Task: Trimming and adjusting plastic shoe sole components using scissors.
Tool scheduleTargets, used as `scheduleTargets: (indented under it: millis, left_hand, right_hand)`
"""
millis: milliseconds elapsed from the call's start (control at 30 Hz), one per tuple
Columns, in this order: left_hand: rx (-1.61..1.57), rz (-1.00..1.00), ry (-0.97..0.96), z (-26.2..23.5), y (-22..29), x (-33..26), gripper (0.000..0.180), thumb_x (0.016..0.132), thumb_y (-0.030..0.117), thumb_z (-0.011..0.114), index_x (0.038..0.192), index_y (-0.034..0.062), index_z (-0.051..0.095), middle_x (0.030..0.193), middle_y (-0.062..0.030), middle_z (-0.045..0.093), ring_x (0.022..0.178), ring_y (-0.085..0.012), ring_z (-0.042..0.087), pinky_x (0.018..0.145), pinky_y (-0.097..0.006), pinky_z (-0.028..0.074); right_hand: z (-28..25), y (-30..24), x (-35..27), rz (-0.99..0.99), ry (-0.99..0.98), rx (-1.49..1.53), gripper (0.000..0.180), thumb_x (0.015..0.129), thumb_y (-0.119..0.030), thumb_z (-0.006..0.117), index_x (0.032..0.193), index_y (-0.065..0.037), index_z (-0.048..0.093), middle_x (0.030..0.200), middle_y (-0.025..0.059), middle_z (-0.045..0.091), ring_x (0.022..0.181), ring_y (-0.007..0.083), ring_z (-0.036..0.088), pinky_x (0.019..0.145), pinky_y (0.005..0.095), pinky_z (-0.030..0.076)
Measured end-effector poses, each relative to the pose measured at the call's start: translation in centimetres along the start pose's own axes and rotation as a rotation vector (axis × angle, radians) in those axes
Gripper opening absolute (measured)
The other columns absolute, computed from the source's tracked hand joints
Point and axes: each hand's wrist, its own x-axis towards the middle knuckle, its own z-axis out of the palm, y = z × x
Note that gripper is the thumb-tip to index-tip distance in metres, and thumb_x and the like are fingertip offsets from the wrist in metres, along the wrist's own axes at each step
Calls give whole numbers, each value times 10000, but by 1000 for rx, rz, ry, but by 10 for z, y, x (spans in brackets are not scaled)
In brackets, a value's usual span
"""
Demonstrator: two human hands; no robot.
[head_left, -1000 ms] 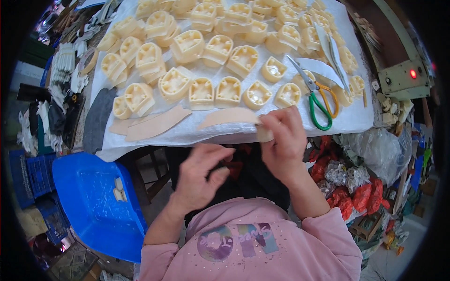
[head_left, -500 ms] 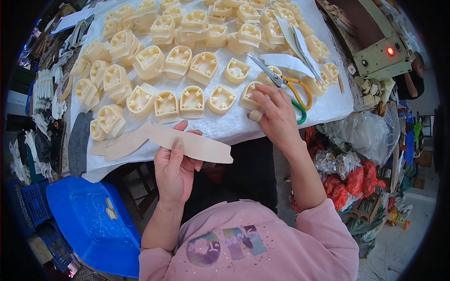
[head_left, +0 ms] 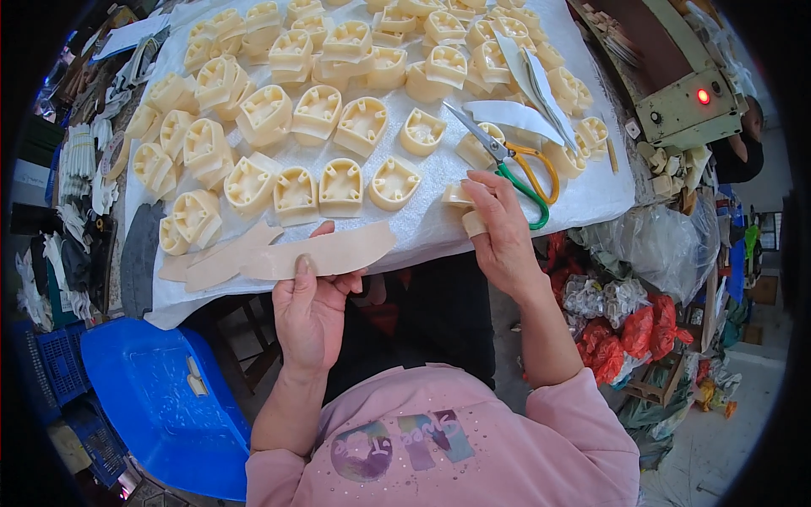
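Head view: left hand (head_left: 307, 325) pinches the beige strip (head_left: 346, 250), right hand (head_left: 503, 241) a cream block (head_left: 455, 195), tipped since earlier.

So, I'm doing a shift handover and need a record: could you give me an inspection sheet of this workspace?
Surface: white cover, crowded with hollow cream blocks.
Job's things: pale strip in hand, two more strips lying front left; one block in hand.
Clutter: scissors and white sheets at the right; grey piece at the left corner.
Hands: left hand holds the strip, thumb on top; right hand grips the block near the front edge.
Cables: nothing seen.
Surroundings: blue tub at left; machine with red light and red bags at right.
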Motion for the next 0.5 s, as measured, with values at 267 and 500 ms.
scheduleTargets:
  millis: [267, 500]
  left_hand:
    - [102, 56, 66, 0, -4, -4, 436, 990, 236, 416, 1299, -71, 418, 1136, -130, 564, 895, -189, 560, 738, -310, 459]
    - [200, 137, 62, 9, -7, -8, 424, 990, 236, 414, 1269, -84, 433, 1225, -150, 534, 1072, -208, 531, 914, -337, 423]
  right_hand:
    - [-3, -9, 0, -12, -50, -116, 556, 670, 138, 581, 1185, -70, 548, 1112, 148, 564, 947, 285, 554, 792, 352, 480]
    - [9, -59, 0, -170, 134, 595, 475, 737, 38, 683, 1174, -56, 523, 1040, 143, 630, 925, 270, 607, 754, 345, 495]
